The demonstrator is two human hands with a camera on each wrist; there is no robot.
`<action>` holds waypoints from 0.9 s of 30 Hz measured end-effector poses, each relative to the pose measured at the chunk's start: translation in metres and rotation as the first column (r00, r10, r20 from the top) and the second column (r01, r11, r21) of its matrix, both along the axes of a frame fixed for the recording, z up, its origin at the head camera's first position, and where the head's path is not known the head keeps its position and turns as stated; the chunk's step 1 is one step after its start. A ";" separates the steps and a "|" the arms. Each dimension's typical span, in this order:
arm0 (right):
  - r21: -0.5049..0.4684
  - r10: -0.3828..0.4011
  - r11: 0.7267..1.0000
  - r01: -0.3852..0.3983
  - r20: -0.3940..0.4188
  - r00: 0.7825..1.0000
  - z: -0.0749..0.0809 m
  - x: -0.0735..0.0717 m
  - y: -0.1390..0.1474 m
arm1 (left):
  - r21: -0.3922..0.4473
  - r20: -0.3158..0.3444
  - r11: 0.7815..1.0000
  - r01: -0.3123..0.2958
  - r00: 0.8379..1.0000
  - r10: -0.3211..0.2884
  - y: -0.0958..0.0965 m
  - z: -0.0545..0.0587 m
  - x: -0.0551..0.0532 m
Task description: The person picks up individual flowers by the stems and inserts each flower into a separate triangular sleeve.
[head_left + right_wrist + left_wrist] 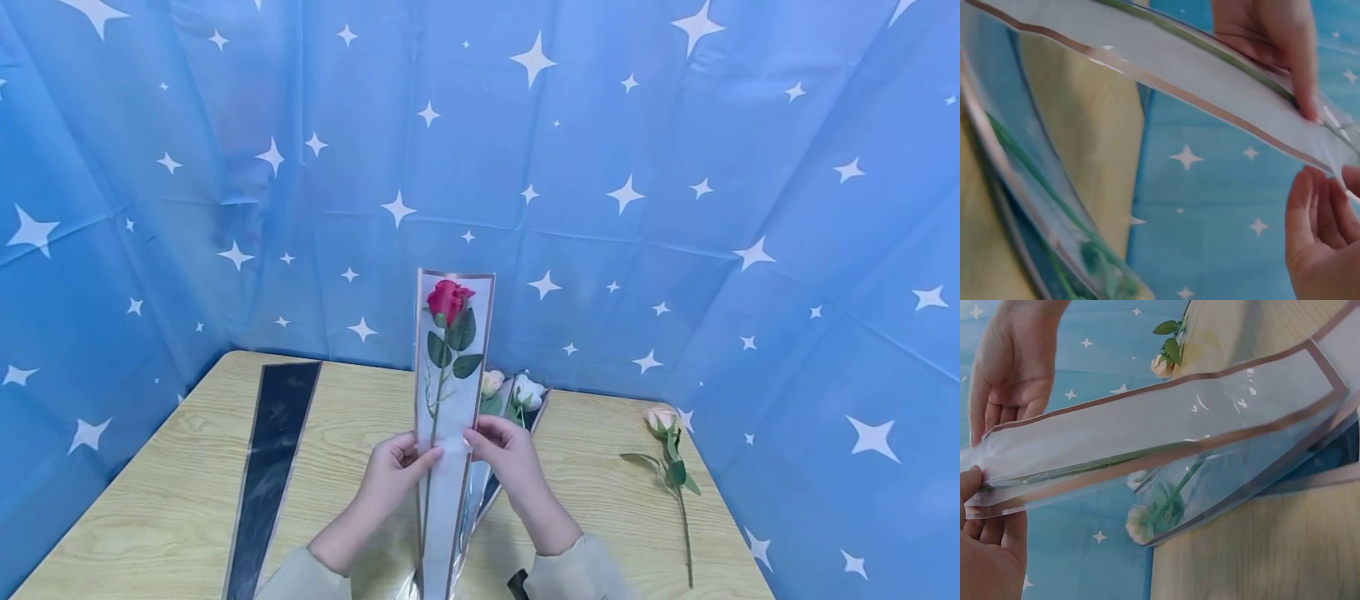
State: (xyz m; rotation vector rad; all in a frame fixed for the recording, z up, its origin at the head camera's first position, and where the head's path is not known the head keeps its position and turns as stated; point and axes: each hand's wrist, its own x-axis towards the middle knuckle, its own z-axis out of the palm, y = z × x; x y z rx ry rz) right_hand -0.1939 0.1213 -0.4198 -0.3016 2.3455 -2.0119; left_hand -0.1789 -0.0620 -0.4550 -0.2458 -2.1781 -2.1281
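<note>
A red rose (pixel 450 302) with green leaves lies inside a long clear flower sleeve (pixel 448 533) with a white back and rose-gold edging. The sleeve stands upright in front of me. My left hand (pixel 392 473) pinches its left side, thumb on the front over the stem and fingers behind. On the opposite edge, my right hand (pixel 510 457) pinches the sleeve between thumb and fingers. In the left wrist view the lower sleeve (pixel 1147 425) runs from both hands toward the table, with the green stem (pixel 1097 464) inside it. The sleeve's bottom end is cut off in the head view.
Behind the sleeve lie sleeved flowers, a pale peach rose (pixel 491 383) and a white rose (pixel 528 392). A flat black-backed sleeve (pixel 273 467) lies to the left. One loose pale rose (pixel 663 421) rests near the table's right edge. A blue starry curtain (pixel 480 150) surrounds the table (pixel 172 483).
</note>
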 end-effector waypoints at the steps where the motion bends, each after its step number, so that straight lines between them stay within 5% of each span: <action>1: -0.004 -0.011 1.000 0.011 0.002 1.000 -0.003 0.001 -0.001 | 0.012 -0.006 1.000 -0.012 1.000 0.012 0.002 -0.001 0.000; 10: 0.011 -0.031 0.999 0.031 0.052 0.998 -0.028 0.003 -0.009 | 0.080 0.045 0.989 -0.123 0.992 0.120 0.016 -0.012 -0.002; 27: 0.125 -0.039 0.992 0.023 0.124 0.992 -0.078 -0.003 0.005 | 0.074 0.247 0.992 -0.098 0.966 0.077 0.027 -0.061 -0.011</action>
